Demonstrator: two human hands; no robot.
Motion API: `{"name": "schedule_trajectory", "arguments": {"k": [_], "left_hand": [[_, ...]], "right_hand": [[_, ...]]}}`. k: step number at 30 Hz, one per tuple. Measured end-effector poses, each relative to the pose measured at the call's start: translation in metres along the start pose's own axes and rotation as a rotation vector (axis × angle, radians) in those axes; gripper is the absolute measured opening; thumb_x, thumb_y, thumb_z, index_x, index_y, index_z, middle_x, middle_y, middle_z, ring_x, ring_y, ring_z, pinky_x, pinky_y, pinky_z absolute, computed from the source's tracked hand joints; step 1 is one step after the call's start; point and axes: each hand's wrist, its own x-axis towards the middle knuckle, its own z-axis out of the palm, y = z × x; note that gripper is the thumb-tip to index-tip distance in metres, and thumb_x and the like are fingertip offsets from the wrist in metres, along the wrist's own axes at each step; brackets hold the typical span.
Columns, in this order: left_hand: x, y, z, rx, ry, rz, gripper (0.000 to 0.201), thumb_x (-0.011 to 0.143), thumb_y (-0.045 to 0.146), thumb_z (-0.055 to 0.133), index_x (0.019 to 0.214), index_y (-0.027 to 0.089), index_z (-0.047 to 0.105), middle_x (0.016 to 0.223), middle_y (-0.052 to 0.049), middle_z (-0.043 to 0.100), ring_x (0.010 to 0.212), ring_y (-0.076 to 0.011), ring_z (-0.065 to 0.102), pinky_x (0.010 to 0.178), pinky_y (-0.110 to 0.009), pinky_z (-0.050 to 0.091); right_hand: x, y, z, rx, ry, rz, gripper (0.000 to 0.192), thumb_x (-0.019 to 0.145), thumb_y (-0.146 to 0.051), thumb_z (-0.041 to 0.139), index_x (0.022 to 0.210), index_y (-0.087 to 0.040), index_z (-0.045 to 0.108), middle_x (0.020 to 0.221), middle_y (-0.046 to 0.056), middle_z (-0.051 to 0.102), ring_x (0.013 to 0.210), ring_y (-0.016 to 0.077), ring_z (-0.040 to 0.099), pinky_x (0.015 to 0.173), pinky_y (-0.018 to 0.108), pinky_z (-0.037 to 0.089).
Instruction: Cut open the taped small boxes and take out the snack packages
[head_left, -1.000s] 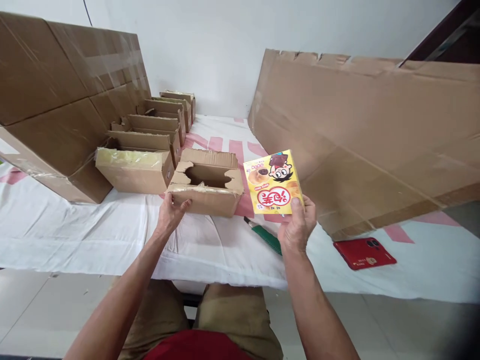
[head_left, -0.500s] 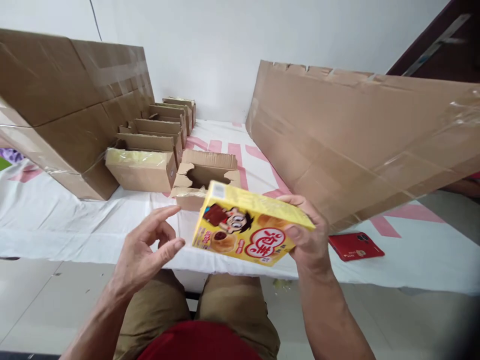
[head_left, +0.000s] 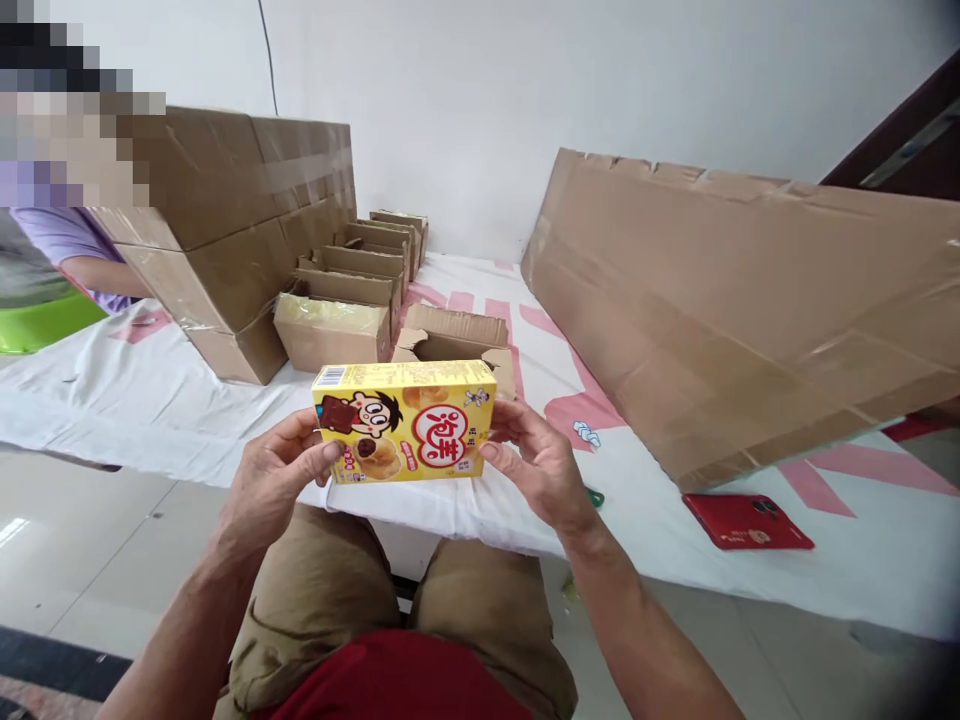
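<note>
1. Holding a yellow snack box [head_left: 405,421] between both hands, the person keeps it level in front of the body, above the near edge of the table [head_left: 135,400].
2. The left hand [head_left: 274,478] closes on the box's left end, thumb on the printed face; the right hand [head_left: 536,465] closes on the right end.
3. The box's long axis runs left to right between the two grips, printed face toward the camera. Both hands are equally near.
4. Behind it stands an open cardboard carton [head_left: 457,335], torn at the flaps, first of a row of cartons [head_left: 352,290].
5. A red phone [head_left: 746,521] lies well apart to the right.
6. Half a second earlier only the right hand held the box, tilted; the left hand was open beside it. Now both grip it and it sits level.
</note>
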Motion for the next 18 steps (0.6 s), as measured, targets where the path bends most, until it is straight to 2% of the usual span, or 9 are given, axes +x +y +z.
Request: {"name": "schedule_trajectory", "arguments": {"k": [2, 6, 12, 15, 18], "left_hand": [[0.002, -0.001, -0.005, 0.009, 0.043, 0.008, 0.044, 0.070, 0.049, 0.092, 0.100, 0.019, 0.080, 0.088, -0.007, 0.078, 0.059, -0.0104, 0.055, 0.049, -0.021, 0.046], [0.002, 0.000, -0.014, 0.033, 0.128, 0.033, 0.046, 0.071, 0.051, 0.090, 0.100, 0.018, 0.080, 0.088, -0.007, 0.078, 0.057, -0.0102, 0.052, 0.049, -0.023, 0.045], [-0.005, 0.003, -0.030, 0.048, 0.203, 0.032, 0.052, 0.071, 0.051, 0.090, 0.107, 0.017, 0.078, 0.090, -0.008, 0.078, 0.056, -0.0099, 0.052, 0.047, -0.023, 0.043], [-0.002, 0.013, -0.035, 0.045, 0.215, 0.096, 0.050, 0.072, 0.050, 0.090, 0.107, 0.017, 0.076, 0.088, -0.006, 0.078, 0.054, -0.0091, 0.051, 0.047, -0.023, 0.043], [0.015, 0.033, -0.036, 0.065, 0.188, 0.218, 0.047, 0.074, 0.046, 0.088, 0.110, 0.018, 0.075, 0.093, -0.006, 0.079, 0.057, -0.0100, 0.054, 0.050, -0.025, 0.047]], "right_hand": [[0.003, 0.002, 0.012, 0.005, 0.013, 0.020, 0.040, 0.089, -0.051, 0.080, 0.120, -0.028, 0.073, 0.118, 0.007, 0.079, 0.101, 0.0218, 0.073, 0.086, 0.038, 0.061], [0.007, 0.001, 0.034, 0.035, 0.070, 0.020, 0.042, 0.086, -0.051, 0.082, 0.119, -0.025, 0.074, 0.114, 0.007, 0.079, 0.101, 0.0216, 0.074, 0.085, 0.037, 0.063], [0.010, 0.004, 0.057, 0.060, 0.030, 0.039, 0.041, 0.086, -0.050, 0.082, 0.117, -0.025, 0.074, 0.111, 0.006, 0.080, 0.095, 0.0202, 0.074, 0.080, 0.035, 0.064], [0.021, 0.000, 0.067, 0.077, 0.052, -0.006, 0.039, 0.088, -0.049, 0.081, 0.118, -0.024, 0.073, 0.113, 0.007, 0.079, 0.099, 0.0201, 0.074, 0.082, 0.036, 0.065], [0.041, -0.014, 0.073, 0.118, 0.120, -0.100, 0.036, 0.089, -0.046, 0.080, 0.117, -0.025, 0.072, 0.114, 0.006, 0.078, 0.101, 0.0194, 0.074, 0.084, 0.035, 0.065]]}}
